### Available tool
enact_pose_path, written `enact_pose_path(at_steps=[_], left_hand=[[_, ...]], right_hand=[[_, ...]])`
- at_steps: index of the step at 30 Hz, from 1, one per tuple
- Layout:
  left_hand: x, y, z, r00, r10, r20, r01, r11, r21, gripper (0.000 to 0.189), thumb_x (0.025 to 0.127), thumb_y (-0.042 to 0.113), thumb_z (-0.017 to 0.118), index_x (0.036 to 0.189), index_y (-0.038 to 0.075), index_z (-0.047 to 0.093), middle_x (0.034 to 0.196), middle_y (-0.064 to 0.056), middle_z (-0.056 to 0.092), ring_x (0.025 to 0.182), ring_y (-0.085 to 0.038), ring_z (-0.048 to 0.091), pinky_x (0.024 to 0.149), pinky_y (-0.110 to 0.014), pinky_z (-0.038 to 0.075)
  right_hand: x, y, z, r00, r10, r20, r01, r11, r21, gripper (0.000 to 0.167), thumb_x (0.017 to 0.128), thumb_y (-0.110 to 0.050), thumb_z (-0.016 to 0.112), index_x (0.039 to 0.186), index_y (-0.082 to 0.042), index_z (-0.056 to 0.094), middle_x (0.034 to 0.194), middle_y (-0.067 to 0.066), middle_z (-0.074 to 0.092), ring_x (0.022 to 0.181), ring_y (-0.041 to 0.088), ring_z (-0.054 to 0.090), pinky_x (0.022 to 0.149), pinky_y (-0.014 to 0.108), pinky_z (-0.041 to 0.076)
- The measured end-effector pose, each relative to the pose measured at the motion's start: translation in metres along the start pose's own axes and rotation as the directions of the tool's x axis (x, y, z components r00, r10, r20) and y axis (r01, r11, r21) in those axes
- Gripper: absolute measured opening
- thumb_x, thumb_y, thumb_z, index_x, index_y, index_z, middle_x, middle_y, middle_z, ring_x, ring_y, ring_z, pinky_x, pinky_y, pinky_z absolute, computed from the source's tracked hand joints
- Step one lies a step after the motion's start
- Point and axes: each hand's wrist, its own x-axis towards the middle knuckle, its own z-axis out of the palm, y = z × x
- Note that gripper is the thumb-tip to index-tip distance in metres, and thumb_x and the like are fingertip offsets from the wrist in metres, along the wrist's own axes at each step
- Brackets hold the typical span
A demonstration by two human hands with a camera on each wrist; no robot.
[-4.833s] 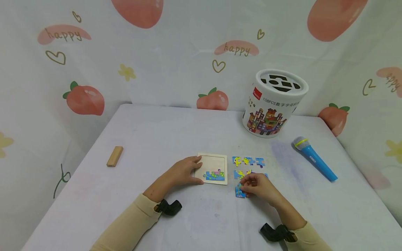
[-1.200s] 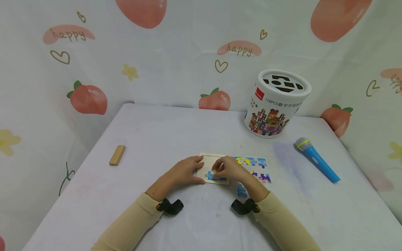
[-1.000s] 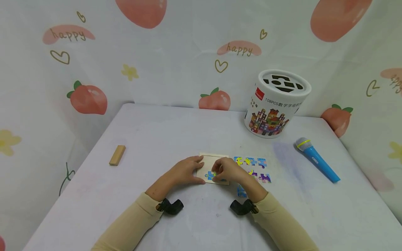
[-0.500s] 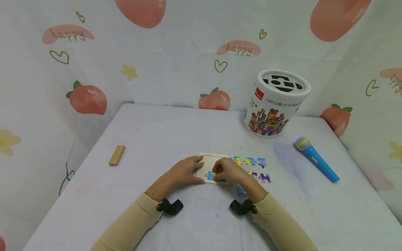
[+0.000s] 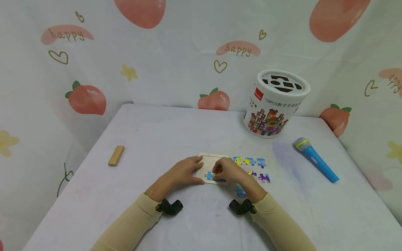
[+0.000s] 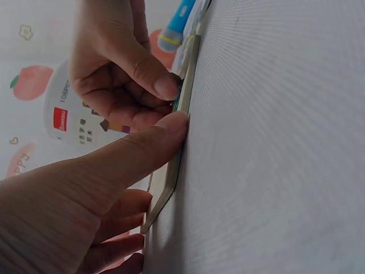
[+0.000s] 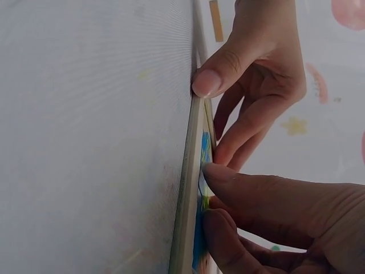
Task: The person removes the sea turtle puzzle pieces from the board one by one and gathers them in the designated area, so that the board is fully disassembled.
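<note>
A square wooden puzzle board lies flat on the table, with joined jigsaw pieces along its near side. My left hand grips the board by its left side, thumb at the near edge and fingers farther back. Over the board's right half, my right hand pinches a small jigsaw piece between thumb and forefinger, low against the pieces in the frame. The fingers hide most of that piece. Loose pieces lie right of the board in rows, some partly covered by the right hand and wrist.
A wooden block lies far left on the white table. At the back right stands a white tub with a slotted lid. A blue toy microphone lies on the right. Behind hangs a printed cloth.
Since the oldest frame my right hand has moved left from the loose pieces onto the board. Over the last second it has barely shifted there. The left hand stays at the board's left side.
</note>
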Motion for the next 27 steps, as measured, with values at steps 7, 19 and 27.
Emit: enact_pose_path(at_steps=[7,19,27], left_hand=[[-0.0010,0.0015,-0.0014,1.000,-0.005,0.001,0.005,1.000,0.001,0.074,0.075,0.043,0.075,0.130,-0.001,0.052,0.145,-0.016,0.040,0.135,-0.030,0.038,0.109,-0.041,0.034],[-0.0003,0.0003,0.0006,1.000,-0.003,-0.001,0.003,1.000,0.009,0.075,0.075,0.044,0.074,0.131,0.000,0.051,0.146,-0.015,0.039,0.135,-0.030,0.037,0.109,-0.041,0.034],[0.0000,-0.0010,0.0014,1.000,-0.004,-0.007,0.004,1.000,0.011,0.075,0.075,0.044,0.074,0.131,0.000,0.051,0.146,-0.014,0.039,0.135,-0.030,0.037,0.109,-0.041,0.034]], right_hand=[[-0.0007,-0.0028,0.0001,1.000,0.023,0.006,-0.023,1.000,-0.006,0.012,0.077,-0.005,0.074,0.083,-0.003,0.065,0.077,0.003,0.062,0.068,0.009,0.054,0.064,0.022,0.049],[0.0003,-0.0010,0.0008,1.000,0.017,-0.006,-0.017,1.000,0.005,0.016,0.077,-0.004,0.074,0.084,-0.004,0.060,0.077,0.003,0.056,0.069,0.012,0.048,0.063,0.021,0.043],[0.0003,0.0036,0.0008,1.000,-0.014,0.003,0.014,0.999,0.036,0.015,0.079,-0.003,0.071,0.086,-0.006,0.058,0.080,0.003,0.058,0.071,0.012,0.049,0.066,0.021,0.045]])
